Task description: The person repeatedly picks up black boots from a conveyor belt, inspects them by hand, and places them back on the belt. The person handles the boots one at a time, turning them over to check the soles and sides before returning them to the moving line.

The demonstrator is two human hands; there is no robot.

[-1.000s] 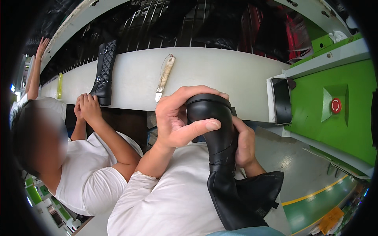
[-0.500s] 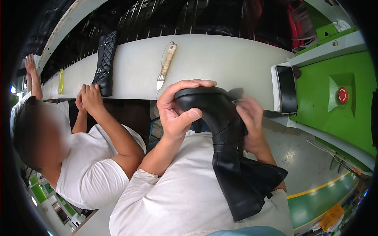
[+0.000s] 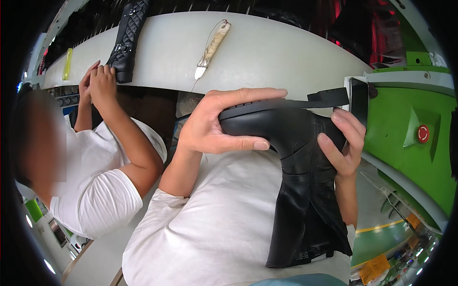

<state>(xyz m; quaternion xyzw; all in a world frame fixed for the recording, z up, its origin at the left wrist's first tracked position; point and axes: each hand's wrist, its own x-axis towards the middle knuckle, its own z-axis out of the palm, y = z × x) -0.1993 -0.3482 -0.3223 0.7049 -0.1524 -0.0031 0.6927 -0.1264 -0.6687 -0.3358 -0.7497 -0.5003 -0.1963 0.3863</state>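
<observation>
A black leather boot (image 3: pixel 305 157) is held up in front of my chest, its sole turned upward and its shaft hanging down toward my lap. My left hand (image 3: pixel 219 121) wraps round the toe, fingers along the sole and thumb on the upper. At the heel end, my right hand (image 3: pixel 346 143) grips the boot's back with fingertips just under the heel block. Beyond them, a tool with a wrapped handle (image 3: pixel 215 45) and a white tip lies on the pale work surface (image 3: pixel 267 57), a thin thread beside it.
To the left, a co-worker in a white shirt (image 3: pixel 102 190) has both hands at a quilted black boot (image 3: pixel 126 50). A yellow strip (image 3: pixel 67 64) lies farther left. On the right are a phone (image 3: pixel 359 102) and a green machine panel (image 3: pixel 405 119) with a red button (image 3: pixel 422 134).
The boot has turned to show more of its side, with its sole and heel block now clearly seen. Both my hands and the boot have shifted right; my right hand now holds the heel end.
</observation>
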